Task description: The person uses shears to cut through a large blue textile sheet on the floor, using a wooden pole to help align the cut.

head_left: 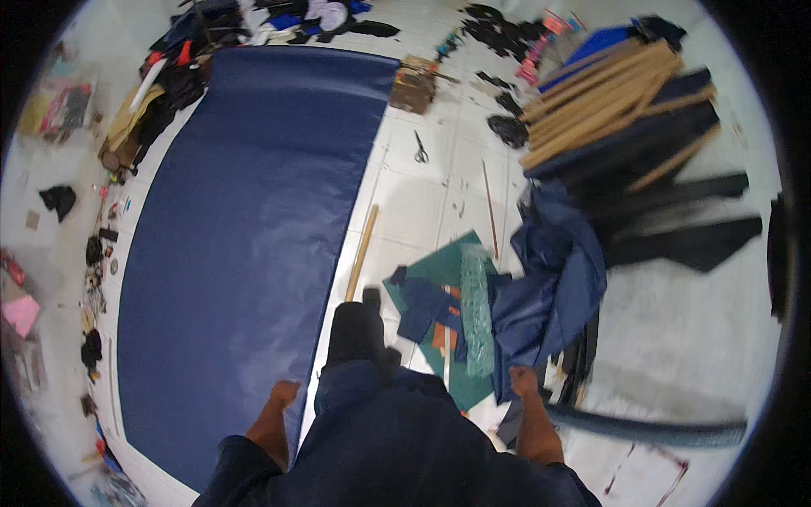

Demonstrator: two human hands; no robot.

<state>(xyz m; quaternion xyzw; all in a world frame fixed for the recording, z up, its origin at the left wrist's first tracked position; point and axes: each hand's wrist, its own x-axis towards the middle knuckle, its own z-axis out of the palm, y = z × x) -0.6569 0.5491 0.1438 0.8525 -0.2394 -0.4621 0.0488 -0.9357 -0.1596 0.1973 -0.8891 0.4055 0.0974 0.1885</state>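
A long navy blue sheet (245,228) with a smooth sheen lies spread on the floor to my left. Over its right edge is my left hand (285,394), fingers curled; whether anything is in them I cannot make out. My right hand (524,382) is closed on a crumpled navy sheet (549,287), which hangs in loose folds at my right. Beside that sheet, a green mat (473,393) carries dark blue scraps (427,308) and a roll of clear greenish plastic (476,317).
Scissors (421,148), a wooden stick (362,253) and a thin rod (490,207) lie on white floor tiles. A brown block (413,89) stands at the sheet's far right corner. Far right are tan strips (600,101) and dark material (676,241). Clutter lines the far left.
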